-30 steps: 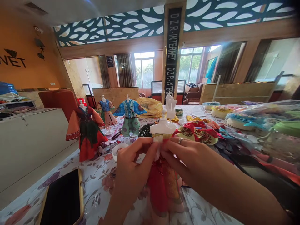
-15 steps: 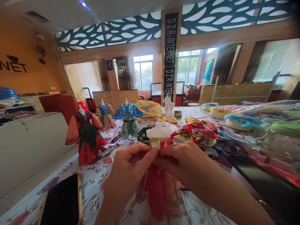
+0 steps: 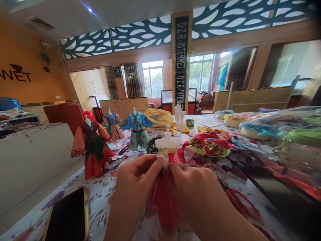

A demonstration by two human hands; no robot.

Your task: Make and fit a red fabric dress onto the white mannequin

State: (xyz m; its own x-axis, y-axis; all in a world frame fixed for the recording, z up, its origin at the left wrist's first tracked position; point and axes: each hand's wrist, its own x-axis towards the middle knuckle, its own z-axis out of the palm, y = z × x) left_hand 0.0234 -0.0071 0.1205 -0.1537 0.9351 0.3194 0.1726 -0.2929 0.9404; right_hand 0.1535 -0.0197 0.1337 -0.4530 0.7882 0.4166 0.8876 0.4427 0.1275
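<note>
A small white mannequin (image 3: 167, 141) stands upright in front of me, with red cloth (image 3: 164, 201) hanging below its bust. My left hand (image 3: 140, 174) pinches a small white strip (image 3: 163, 158) between thumb and fingers at the front of the mannequin. Close beside it on the right, my right hand (image 3: 192, 187) has its fingers closed at the edge of the red cloth; the fingertips are partly hidden. Both hands are just below the bust and cover much of the garment's upper part.
Dressed mannequins, one in red and green (image 3: 91, 144) and one in blue (image 3: 136, 129), stand left. A phone (image 3: 66, 216) lies front left. Red scissors (image 3: 240, 202), fabric pieces (image 3: 208, 145), a dark device (image 3: 278, 197) and a green-lidded jar (image 3: 303, 147) are right.
The white strip now sticks up above my left fingertips. My right hand has moved slightly down and apart from the left. The red scissors have come into view.
</note>
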